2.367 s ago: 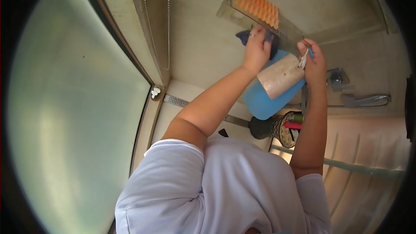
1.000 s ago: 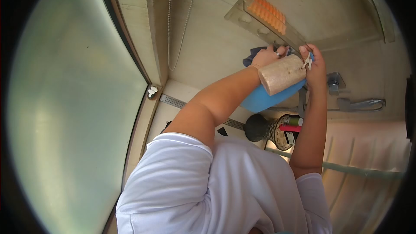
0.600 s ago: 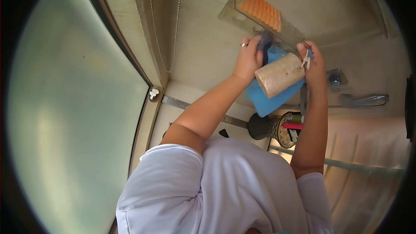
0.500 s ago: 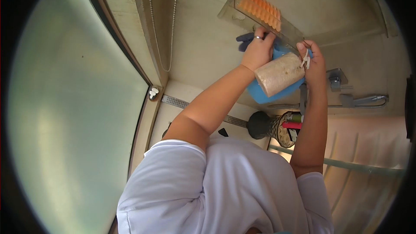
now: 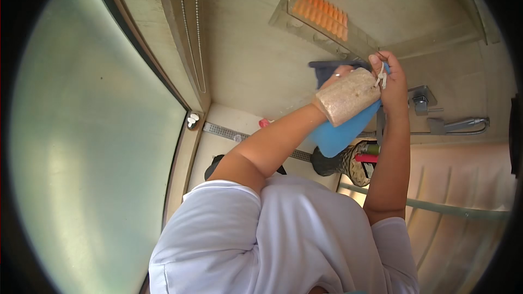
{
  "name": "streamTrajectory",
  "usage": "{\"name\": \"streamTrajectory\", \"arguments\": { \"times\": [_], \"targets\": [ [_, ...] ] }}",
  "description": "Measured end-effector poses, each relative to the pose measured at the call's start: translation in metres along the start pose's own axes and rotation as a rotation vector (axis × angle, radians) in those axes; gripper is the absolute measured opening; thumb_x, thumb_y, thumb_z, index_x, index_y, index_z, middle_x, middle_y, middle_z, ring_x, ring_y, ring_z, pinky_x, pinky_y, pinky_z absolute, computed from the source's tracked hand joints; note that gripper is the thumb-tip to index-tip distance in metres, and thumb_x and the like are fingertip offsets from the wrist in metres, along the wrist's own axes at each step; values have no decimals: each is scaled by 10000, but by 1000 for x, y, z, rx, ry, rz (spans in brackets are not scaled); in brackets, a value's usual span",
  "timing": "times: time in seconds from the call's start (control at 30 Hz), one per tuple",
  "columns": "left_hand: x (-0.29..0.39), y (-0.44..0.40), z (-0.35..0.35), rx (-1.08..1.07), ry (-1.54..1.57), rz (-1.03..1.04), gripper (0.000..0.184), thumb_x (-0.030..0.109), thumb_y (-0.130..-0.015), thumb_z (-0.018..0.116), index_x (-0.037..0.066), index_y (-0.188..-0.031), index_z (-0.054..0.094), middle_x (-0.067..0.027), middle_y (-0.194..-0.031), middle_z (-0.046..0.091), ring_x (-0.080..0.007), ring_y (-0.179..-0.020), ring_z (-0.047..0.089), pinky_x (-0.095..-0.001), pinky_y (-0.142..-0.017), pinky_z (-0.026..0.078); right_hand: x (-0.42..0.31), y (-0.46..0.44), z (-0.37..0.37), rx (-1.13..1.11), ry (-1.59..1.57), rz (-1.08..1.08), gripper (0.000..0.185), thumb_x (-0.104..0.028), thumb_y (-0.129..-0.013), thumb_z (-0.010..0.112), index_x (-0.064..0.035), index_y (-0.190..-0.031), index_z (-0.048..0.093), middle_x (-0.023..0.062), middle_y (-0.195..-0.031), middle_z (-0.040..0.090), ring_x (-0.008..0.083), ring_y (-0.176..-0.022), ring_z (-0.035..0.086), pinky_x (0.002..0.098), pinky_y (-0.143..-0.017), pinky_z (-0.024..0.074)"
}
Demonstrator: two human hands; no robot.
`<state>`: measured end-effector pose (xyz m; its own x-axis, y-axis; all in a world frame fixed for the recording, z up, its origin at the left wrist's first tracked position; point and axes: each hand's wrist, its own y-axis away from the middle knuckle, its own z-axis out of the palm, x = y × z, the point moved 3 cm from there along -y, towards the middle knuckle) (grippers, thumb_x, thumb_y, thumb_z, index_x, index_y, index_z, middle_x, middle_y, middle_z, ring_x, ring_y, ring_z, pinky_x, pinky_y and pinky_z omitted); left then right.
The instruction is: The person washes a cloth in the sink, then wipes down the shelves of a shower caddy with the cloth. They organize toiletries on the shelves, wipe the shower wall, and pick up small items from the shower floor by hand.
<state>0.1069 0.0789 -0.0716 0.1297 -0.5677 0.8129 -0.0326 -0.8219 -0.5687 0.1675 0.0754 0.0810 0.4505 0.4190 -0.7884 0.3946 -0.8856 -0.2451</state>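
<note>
My right hand is closed on the white cord of a beige, cylinder-shaped bath scrubber, which hangs tilted below the fingers. A light blue, smooth, flexible thing hangs behind the scrubber, and a bit of blue also shows at my right fingers. My left hand is partly hidden behind the scrubber, against a dark blue cloth just below the wall niche. The fingers seem closed on this cloth, though their tips are hidden.
An orange ridged thing sits in the wall niche. At right are a shower tap and hand shower. A patterned container stands below. Frosted glass and a bead chain are at left.
My left hand has moved down from the niche edge, going behind the scrubber. The dark blue cloth has spread wider and the light blue thing hangs lower. My right hand has barely moved.
</note>
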Motion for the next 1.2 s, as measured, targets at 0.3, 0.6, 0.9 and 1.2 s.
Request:
{"name": "streamTrajectory", "arguments": {
  "times": [0.3,0.6,0.9,1.2],
  "targets": [
    [31,-6,-4,99,-90,72,193,124,-823,453,27,-954,557,-112,-835,589,-251,-810,565,-372,-741,438,-11,3,1,-66,-25,-18,310,-308,-838,606,-17,-928,551,-14,-738,533,60,-617,461,194,-554,383],
    [-130,139,-32,380,132,-1005,264,139,-874,476,86,-1131,509,-87,-1010,565,-193,-917,548,-309,-751,480,-8,2,0,-20,109,34,303,-314,-836,609,-30,-928,558,-23,-703,507,45,-610,442,196,-545,373],
    [-125,201,-142,418,347,-1356,419,179,-833,517,184,-1242,427,-57,-1171,473,-239,-1054,455,-420,-859,413,2,1,2,10,-38,-12,315,-330,-823,621,-46,-948,572,-42,-734,517,33,-599,420,180,-534,358],
    [-139,248,-168,272,149,-1446,355,241,-811,556,144,-1151,529,-63,-922,569,-175,-799,527,-310,-611,439,-3,7,10,77,-148,-62,247,-211,-832,610,-38,-1005,574,-24,-744,541,54,-606,455,182,-554,375]
  ]
}}
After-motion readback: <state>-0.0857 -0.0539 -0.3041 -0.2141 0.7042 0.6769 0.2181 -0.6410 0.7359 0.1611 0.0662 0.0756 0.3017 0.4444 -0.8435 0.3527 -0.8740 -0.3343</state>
